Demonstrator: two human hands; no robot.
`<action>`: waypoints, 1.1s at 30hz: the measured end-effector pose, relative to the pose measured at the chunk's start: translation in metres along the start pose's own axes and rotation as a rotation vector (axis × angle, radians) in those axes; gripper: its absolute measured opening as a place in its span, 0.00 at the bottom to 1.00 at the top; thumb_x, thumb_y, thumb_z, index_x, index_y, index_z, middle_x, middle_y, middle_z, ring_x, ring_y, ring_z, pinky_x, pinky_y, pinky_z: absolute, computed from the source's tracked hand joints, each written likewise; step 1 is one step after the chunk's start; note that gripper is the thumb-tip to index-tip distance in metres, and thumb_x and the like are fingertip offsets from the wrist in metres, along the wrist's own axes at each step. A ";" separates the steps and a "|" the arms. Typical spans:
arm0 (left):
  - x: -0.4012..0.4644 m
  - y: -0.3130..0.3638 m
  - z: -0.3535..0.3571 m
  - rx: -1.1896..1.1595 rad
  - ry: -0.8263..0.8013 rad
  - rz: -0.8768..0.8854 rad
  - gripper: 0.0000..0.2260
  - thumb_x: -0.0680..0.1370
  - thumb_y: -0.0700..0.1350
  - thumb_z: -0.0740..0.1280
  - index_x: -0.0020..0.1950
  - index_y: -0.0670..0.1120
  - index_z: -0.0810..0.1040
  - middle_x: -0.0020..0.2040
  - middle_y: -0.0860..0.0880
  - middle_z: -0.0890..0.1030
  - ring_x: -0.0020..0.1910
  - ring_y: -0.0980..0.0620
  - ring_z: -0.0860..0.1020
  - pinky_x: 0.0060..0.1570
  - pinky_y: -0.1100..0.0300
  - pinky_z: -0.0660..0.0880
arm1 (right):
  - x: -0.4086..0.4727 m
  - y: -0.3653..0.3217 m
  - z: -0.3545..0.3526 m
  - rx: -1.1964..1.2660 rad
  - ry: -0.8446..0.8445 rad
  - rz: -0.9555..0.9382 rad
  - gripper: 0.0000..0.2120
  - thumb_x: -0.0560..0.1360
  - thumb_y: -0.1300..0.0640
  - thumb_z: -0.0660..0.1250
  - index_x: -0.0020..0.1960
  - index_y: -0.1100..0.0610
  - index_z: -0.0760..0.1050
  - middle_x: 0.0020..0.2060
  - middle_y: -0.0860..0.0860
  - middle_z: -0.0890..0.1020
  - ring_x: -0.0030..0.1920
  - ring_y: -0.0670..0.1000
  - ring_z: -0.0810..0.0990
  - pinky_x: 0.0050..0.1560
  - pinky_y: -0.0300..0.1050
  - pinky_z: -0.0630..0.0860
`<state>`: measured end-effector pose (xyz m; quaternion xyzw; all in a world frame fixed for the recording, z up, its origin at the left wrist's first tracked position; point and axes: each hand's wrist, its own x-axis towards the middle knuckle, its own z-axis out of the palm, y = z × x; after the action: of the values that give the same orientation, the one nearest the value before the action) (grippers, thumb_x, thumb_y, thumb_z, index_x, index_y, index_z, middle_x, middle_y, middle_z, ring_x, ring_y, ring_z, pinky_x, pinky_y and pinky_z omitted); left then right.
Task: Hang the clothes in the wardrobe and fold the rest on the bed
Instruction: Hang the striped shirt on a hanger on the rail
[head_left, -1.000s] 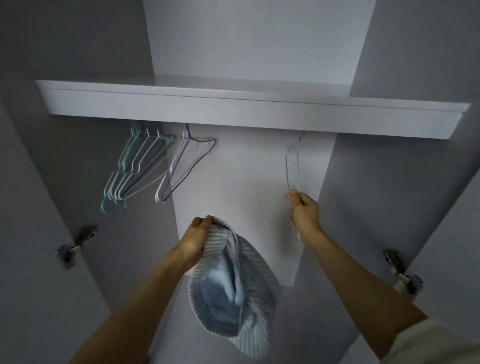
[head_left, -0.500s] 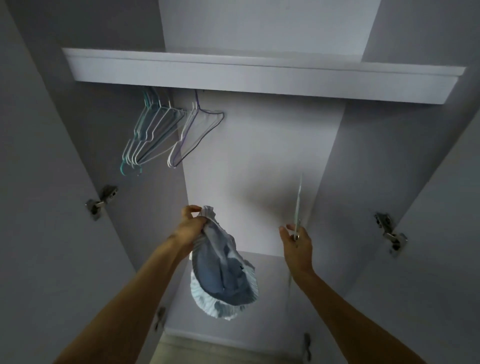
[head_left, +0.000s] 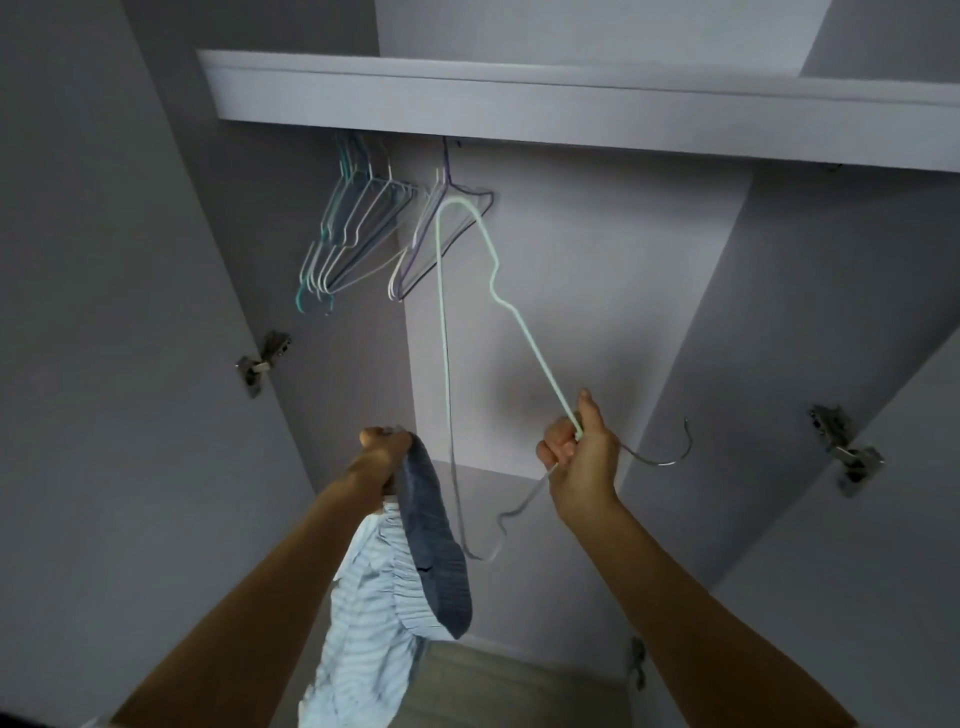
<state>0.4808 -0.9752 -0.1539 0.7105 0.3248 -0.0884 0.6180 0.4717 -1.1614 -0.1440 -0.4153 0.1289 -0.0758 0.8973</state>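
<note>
both arms are raised into the wardrobe, below the shelf (head_left: 571, 104). a thin pale wire hanger (head_left: 519, 322) is gripped at its neck by the right hand (head_left: 579, 457), fingers curled, hook pointing right. a striped blue garment (head_left: 400, 571) is bunched in the left hand (head_left: 382, 457) and hangs limp. spare wire hangers (head_left: 358, 228) hang under the shelf's left end.

Thin coated wire hanger (head_left: 444, 312) with bare metal hook; soft striped cloth garment (head_left: 374, 597).

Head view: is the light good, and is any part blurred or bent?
Head view: light is dim and grey; the hanger in the right hand is sharp above, blurred at its lower end; the shelf edge slants from wide-angle distortion; the shirt looks slightly soft.
</note>
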 end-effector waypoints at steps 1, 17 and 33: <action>-0.002 -0.002 -0.004 -0.001 -0.035 -0.010 0.18 0.81 0.46 0.59 0.69 0.42 0.60 0.59 0.36 0.72 0.57 0.40 0.73 0.55 0.46 0.70 | 0.002 0.001 0.005 0.053 -0.045 0.039 0.28 0.80 0.52 0.60 0.20 0.52 0.64 0.16 0.47 0.64 0.17 0.44 0.59 0.19 0.35 0.57; 0.005 0.007 -0.063 -0.095 0.124 0.274 0.08 0.79 0.38 0.57 0.44 0.42 0.74 0.34 0.42 0.72 0.33 0.46 0.70 0.37 0.58 0.70 | 0.030 0.012 -0.029 -0.685 -0.188 -0.098 0.20 0.75 0.59 0.67 0.25 0.56 0.72 0.20 0.46 0.74 0.21 0.45 0.69 0.32 0.42 0.67; -0.017 0.009 -0.058 -0.040 0.007 0.224 0.06 0.79 0.40 0.62 0.48 0.47 0.79 0.39 0.45 0.76 0.35 0.48 0.75 0.38 0.57 0.76 | 0.055 0.003 -0.035 -0.766 -0.191 -0.242 0.28 0.76 0.64 0.63 0.19 0.54 0.64 0.15 0.45 0.66 0.19 0.42 0.63 0.24 0.32 0.63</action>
<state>0.4561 -0.9272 -0.1249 0.7302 0.2471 -0.0095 0.6369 0.5147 -1.1978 -0.1773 -0.7367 0.0143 -0.0882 0.6703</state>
